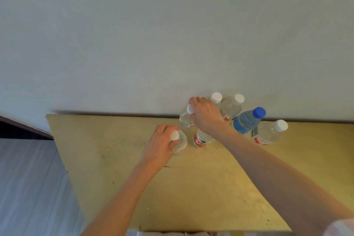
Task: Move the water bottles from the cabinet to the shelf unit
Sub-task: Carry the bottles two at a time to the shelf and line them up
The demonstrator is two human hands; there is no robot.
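Observation:
Several clear water bottles with white caps stand in a cluster at the back of a yellow wooden top point(134, 188), close to the wall. My left hand point(161, 144) grips the neck of the nearest white-capped bottle point(181, 142) at the cluster's left. My right hand point(204, 115) grips the top of another bottle point(184, 119) behind it. A red-labelled bottle point(201, 139) stands partly under my right wrist. A blue-capped bottle point(248, 119) with a blue label and a white-capped one point(269, 132) stand to the right.
Two more white-capped bottles point(232, 106) stand against the pale wall point(172, 34). The wooden top's left edge drops to a grey floor point(28, 188). A dark strip runs along the wall at far left.

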